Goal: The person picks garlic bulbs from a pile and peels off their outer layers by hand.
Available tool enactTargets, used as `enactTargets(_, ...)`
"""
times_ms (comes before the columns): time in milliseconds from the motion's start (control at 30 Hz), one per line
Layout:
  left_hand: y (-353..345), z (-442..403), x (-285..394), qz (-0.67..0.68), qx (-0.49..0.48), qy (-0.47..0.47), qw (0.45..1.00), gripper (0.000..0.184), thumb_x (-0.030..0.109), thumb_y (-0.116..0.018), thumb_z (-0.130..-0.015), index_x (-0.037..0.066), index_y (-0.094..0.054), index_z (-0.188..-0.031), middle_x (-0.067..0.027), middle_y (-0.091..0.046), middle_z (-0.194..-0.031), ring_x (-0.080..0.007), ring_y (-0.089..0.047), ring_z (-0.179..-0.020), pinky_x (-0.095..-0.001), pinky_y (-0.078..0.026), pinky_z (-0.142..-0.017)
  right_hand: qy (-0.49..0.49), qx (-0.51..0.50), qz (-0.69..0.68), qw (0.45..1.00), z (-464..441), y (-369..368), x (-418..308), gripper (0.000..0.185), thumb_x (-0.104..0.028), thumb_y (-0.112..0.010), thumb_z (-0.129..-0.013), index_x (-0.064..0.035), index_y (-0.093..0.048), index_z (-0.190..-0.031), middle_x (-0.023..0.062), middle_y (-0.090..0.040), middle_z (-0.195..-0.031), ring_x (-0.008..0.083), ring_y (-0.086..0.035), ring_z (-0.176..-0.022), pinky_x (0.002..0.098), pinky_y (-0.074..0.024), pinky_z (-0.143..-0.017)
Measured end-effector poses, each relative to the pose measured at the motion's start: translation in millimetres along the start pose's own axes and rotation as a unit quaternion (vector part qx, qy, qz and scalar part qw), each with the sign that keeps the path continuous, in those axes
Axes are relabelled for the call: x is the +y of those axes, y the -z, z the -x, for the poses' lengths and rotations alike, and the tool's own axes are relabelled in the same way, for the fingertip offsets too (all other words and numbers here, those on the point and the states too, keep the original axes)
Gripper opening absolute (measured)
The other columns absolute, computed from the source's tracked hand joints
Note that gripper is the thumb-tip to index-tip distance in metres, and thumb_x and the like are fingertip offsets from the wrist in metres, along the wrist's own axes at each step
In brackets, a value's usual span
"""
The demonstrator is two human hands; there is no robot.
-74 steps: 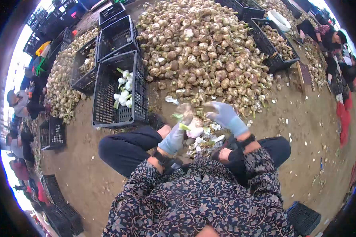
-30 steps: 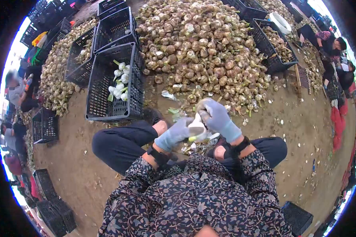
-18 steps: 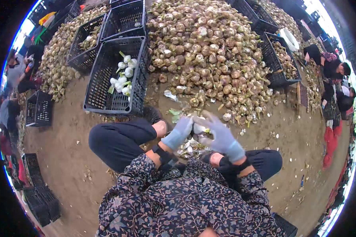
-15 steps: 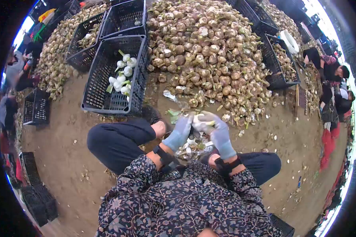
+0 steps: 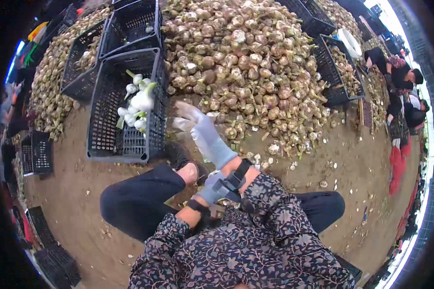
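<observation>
My right hand [image 5: 201, 131], in a pale grey-blue glove, reaches across toward the black crate [image 5: 125, 159] at front left. Its fingers are spread and nothing is in them. A blurred white garlic bulb [image 5: 142, 100] is in the air over the crate, apart from the hand. Several peeled garlic bulbs [image 5: 130, 117] with short green stems lie inside. My left hand [image 5: 211, 189], gloved alike, is low between my knees, under my right wrist. Its fingers are hidden, so whether it holds anything cannot be seen.
A large heap of unpeeled garlic [image 5: 246, 62] rises in front of me. Another crate [image 5: 130, 26] stands behind the first, and a crate of garlic [image 5: 340, 72] is at right. Co-workers [image 5: 402, 79] sit far right. Scraps of skin litter the dirt floor [image 5: 130, 207].
My right hand has swung left from my lap toward the crate and let go of a white garlic bulb. My left hand has dropped a little lower. The view has shifted slightly.
</observation>
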State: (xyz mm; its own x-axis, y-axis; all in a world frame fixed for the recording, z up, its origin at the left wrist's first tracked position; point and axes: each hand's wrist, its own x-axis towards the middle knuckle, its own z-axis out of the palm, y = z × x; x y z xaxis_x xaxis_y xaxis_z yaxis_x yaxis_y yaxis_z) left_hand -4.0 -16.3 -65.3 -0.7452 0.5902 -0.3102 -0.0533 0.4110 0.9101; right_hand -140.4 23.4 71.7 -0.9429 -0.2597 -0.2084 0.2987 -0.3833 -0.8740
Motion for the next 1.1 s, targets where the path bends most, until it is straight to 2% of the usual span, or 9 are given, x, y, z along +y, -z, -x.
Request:
enactTargets(33, 2, -2, -2, -0.045, -0.022, 0.037, 0.998, 0.046, 0.049, -0.066, -0.074, 0.012, -0.063, -0.100, -0.0139, -0.067, -0.087, -0.0323, -0.065, -0.082, -0.0392, -0.051, -0.070, -0.021, 0.005, -0.006, 1.000, -19, 32, 34, 0.046, -0.009, -0.058, -0.088, -0.0022, -0.047, -0.132, 0.0117, -0.057, -0.123, 0.0181, -0.060, -0.106, 0.0292, -0.0499, -0.083)
enactTargets(67, 5, -4, 14, -0.107, -0.025, 0.089, 0.990, 0.047, 0.050, -0.062, -0.076, 0.011, -0.062, -0.101, -0.0163, -0.066, -0.091, -0.0343, -0.064, -0.085, -0.0422, -0.050, -0.073, 0.015, 0.046, 0.242, 0.969, -35, 76, 78, 0.042, -0.018, -0.060, -0.086, -0.0073, -0.054, -0.125, 0.0109, -0.057, -0.123, 0.0200, -0.059, -0.108, 0.0314, -0.0484, -0.085)
enactTargets(100, 4, -9, 21, -0.168, -0.027, 0.142, 0.975, 0.048, 0.051, -0.059, -0.079, 0.009, -0.061, -0.102, -0.0187, -0.066, -0.094, -0.0363, -0.064, -0.087, -0.0453, -0.050, -0.076, 0.042, 0.122, 0.533, 0.836, -31, 94, 77, 0.041, -0.027, -0.061, -0.082, -0.0116, -0.058, -0.119, 0.0119, -0.059, -0.120, 0.0246, -0.057, -0.109, 0.0368, -0.0461, -0.091)
enactTargets(267, 5, -28, 25, -0.168, -0.081, 0.193, 0.963, 0.055, 0.051, -0.051, -0.084, 0.009, -0.053, -0.119, -0.0215, -0.064, -0.100, -0.0386, -0.061, -0.095, -0.0464, -0.048, -0.080, -0.111, 0.054, 0.824, 0.553, -16, 217, 133, 0.058, -0.033, -0.067, -0.074, -0.0261, -0.051, -0.130, 0.0153, -0.035, -0.144, 0.0407, -0.039, -0.127, 0.0476, -0.0369, -0.101)
enactTargets(433, 5, -36, 12, -0.128, -0.035, 0.193, 0.972, 0.058, 0.050, -0.053, -0.083, 0.010, -0.052, -0.125, -0.0213, -0.064, -0.104, -0.0385, -0.061, -0.097, -0.0461, -0.047, -0.082, -0.208, 0.008, 0.733, 0.648, -21, 236, 120, 0.046, -0.032, -0.065, -0.077, -0.0292, -0.058, -0.122, 0.0146, -0.031, -0.146, 0.0394, -0.032, -0.131, 0.0501, -0.0353, -0.100)
enactTargets(667, -3, -50, -12, 0.026, 0.122, 0.189, 0.974, 0.054, 0.044, -0.056, -0.084, 0.008, -0.057, -0.124, -0.0208, -0.063, -0.111, -0.0351, -0.060, -0.103, -0.0403, -0.047, -0.088, -0.052, 0.017, 0.809, 0.585, 21, 218, 136, 0.040, -0.036, -0.063, -0.078, -0.0175, -0.060, -0.113, 0.0120, -0.032, -0.146, 0.0349, -0.023, -0.136, 0.0535, -0.0280, -0.103)
enactTargets(800, -15, -42, -4, 0.009, 0.127, 0.172, 0.977, 0.041, 0.034, -0.059, -0.086, 0.008, -0.060, -0.119, -0.0186, -0.065, -0.108, -0.0292, -0.063, -0.102, -0.0367, -0.048, -0.086, -0.081, -0.080, 0.812, 0.573, 12, 190, 153, 0.033, -0.025, -0.069, -0.071, -0.0172, -0.066, -0.103, 0.0124, -0.058, -0.112, 0.0347, -0.052, -0.115, 0.0481, -0.0437, -0.088)
enactTargets(1000, -9, -33, -11, -0.002, 0.164, 0.192, 0.967, 0.052, 0.038, -0.060, -0.084, 0.007, -0.054, -0.126, -0.0195, -0.062, -0.116, -0.0328, -0.059, -0.107, -0.0387, -0.045, -0.091, -0.125, -0.003, 0.763, 0.634, 41, 193, 154, 0.021, -0.025, -0.059, -0.080, -0.0099, -0.069, -0.091, 0.0147, -0.065, -0.097, 0.0331, -0.064, -0.092, 0.0449, -0.0524, -0.074)
enactTargets(1100, -1, -37, -7, -0.022, 0.225, 0.098, 0.969, 0.064, 0.032, -0.066, -0.081, 0.004, -0.044, -0.134, -0.0193, -0.057, -0.123, -0.0316, -0.057, -0.110, -0.0374, -0.043, -0.094, -0.069, 0.039, 0.620, 0.781, 71, 187, 104, 0.026, -0.026, -0.064, -0.079, -0.0082, -0.069, -0.097, 0.0141, -0.067, -0.098, 0.0320, -0.065, -0.089, 0.0406, -0.0526, -0.073)
